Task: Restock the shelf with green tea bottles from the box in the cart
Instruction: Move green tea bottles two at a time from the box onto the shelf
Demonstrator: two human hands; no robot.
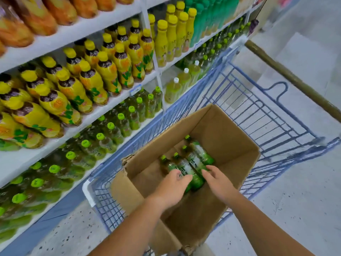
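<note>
Head view, one entry.

Item 1. Left hand [172, 183], nearest the lens, reached down into the box. Its fingers lay across the base end of a bottle. Whether they had closed round it could not be told.

Item 2. Right hand [216, 179], just beside the left. Fingers were loose and spread, their tips at the base of the neighbouring bottle, grasping nothing.

Item 3. Brown corrugated cardboard box [227, 130], flaps up, standing in the near end of the cart.

Item 4. Clear plastic green tea bottles with lime caps and green labels [198, 156]. Four showed, lying on their sides and touching in a row on the box floor, caps toward the far left wall.

Item 5. Blue wire shopping cart [258, 111], parked along the shelving.

Item 6. White lower shelf [16, 159], left of the cart, stocked with like green-capped bottles. Yellow-capped juice bottles [88, 80] stood on the shelf above.

Handling note, as judgement: the step was the pick-up. Each hand would do best to wrap one bottle at mid-body, lift it above the box's left wall and the cart rim, turn it upright and set it at the shelf's front edge, label outward.
</note>
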